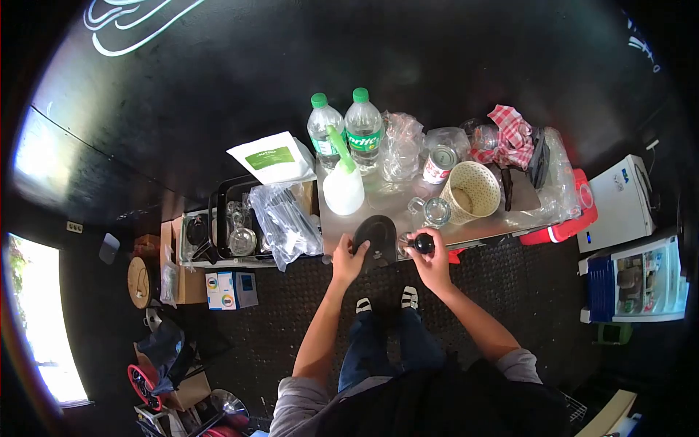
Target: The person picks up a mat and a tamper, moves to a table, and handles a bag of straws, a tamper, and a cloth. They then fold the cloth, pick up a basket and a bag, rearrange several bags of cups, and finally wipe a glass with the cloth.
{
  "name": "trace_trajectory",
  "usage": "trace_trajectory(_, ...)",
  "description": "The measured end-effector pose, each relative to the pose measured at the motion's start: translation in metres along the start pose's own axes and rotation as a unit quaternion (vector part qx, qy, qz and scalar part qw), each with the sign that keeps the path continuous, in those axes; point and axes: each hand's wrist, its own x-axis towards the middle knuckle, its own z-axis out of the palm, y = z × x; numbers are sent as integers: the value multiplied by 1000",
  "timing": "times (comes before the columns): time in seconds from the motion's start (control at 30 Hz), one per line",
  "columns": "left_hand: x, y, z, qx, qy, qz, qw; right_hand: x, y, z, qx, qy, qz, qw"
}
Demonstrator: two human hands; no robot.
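At the front edge of the metal table, my left hand grips the side of a dark oval mat, thumb on top. Just right of it, my right hand is closed around a small tool with a round black knob; its metal end points left, near the mat. Behind my hands stand a white spray bottle with a green nozzle, a glass mug and a cream woven basket. Two green-capped soda bottles are farther back.
A black tray with glassware and a plastic bag of dark items lies left. On the table's right are a can, a red checkered cloth and plastic wrap. A white mini fridge stands far right; boxes sit lower left.
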Motion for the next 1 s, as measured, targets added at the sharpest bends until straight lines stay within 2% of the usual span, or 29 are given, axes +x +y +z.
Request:
trace_trajectory(0.03,-9,13,-1,-107,-21,66,992,-4,-5,-2,21,17,12,1000)
trace_trajectory(0.07,-19,25,-7,-108,-23,71,991,-7,-8,-4,41,36,24,998)
trace_trajectory(0.13,-36,47,-20,11,45,236,971,-12,-14,-10,20,45,14,999)
trace_trajectory(0.17,-32,35,-27,87,24,383,919,-14,-18,-13,-8,40,6,999)
trace_trajectory(0.27,-28,38,-41,68,15,435,898,-17,-26,-13,-18,39,-7,999)
trace_trajectory(0.3,-28,48,-42,43,63,400,913,-19,-30,-11,-24,41,-13,999)
trace_trajectory(0.33,-25,42,-44,19,76,313,947,-21,-34,-9,-29,43,-19,998)
trace_trajectory(0.4,-23,50,-50,-68,96,232,966,-25,-42,-6,-54,46,-33,997)
trace_trajectory(0.47,-15,59,-57,-83,133,217,964,-28,-50,-5,-80,52,-44,994)
trace_trajectory(0.5,-9,58,-62,-70,127,186,972,-31,-55,-5,-96,51,-51,993)
trace_trajectory(0.53,-5,58,-63,-134,103,134,976,-35,-59,-5,-112,51,-56,991)
trace_trajectory(0.57,-1,57,-60,-277,55,38,958,-39,-62,-4,-116,60,-58,990)
trace_trajectory(0.6,-1,66,-59,-410,3,-63,910,-43,-66,-5,-120,74,-55,988)
trace_trajectory(0.63,-6,76,-63,-417,-43,-132,898,-50,-71,-6,-125,88,-51,987)
trace_trajectory(0.67,-8,76,-62,-416,-55,-134,898,-57,-77,-7,-124,108,-46,985)
trace_trajectory(0.73,-11,83,-59,-485,-201,-178,832,-70,-83,-12,-86,142,-33,986)
trace_trajectory(0.77,-17,88,-55,-472,-232,-170,834,-77,-86,-16,-62,152,-14,986)
trace_trajectory(0.87,-33,111,-44,-494,-289,-166,803,-100,-104,-29,-53,185,-21,981)
trace_trajectory(0.9,-35,115,-40,-479,-295,-197,803,-108,-109,-33,-56,198,-27,978)
trace_trajectory(1.0,-46,139,-18,-446,-368,-160,800,-133,-129,-50,-63,241,-96,964)
